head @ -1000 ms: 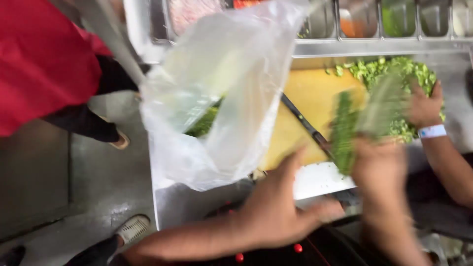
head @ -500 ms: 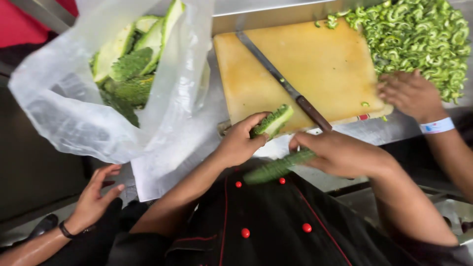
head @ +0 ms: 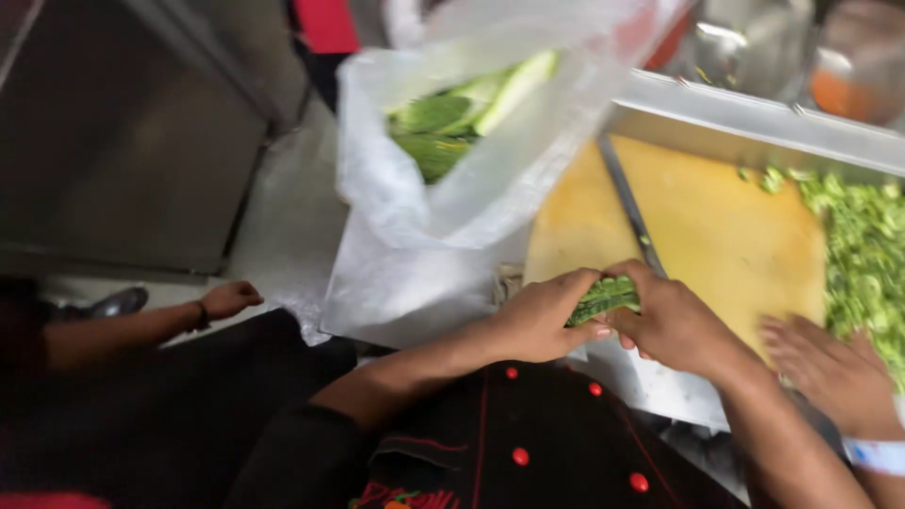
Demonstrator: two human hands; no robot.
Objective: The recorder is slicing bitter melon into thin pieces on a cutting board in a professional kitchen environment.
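Bitter gourd [head: 603, 298] is sitting clamped between 2 hands, left hand [head: 545, 317] and right hand [head: 671, 320]. They are working at the near edge of the yellow cutting board [head: 726, 236].

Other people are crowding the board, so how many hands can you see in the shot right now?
4. The left hand and right hand meet on a green vegetable piece. A co-worker's hand rests at the cutting board's right. Another person's hand is far left. More may be hidden.

Bare yellow cutting board [head: 726, 236] is offering open room mid-surface, knife [head: 630, 203] lying along its left part. Plastic bag [head: 443, 179] is blocking the left; chopped greens [head: 863, 240] and another person's hand [head: 830, 368] are crowding the right (near edge).
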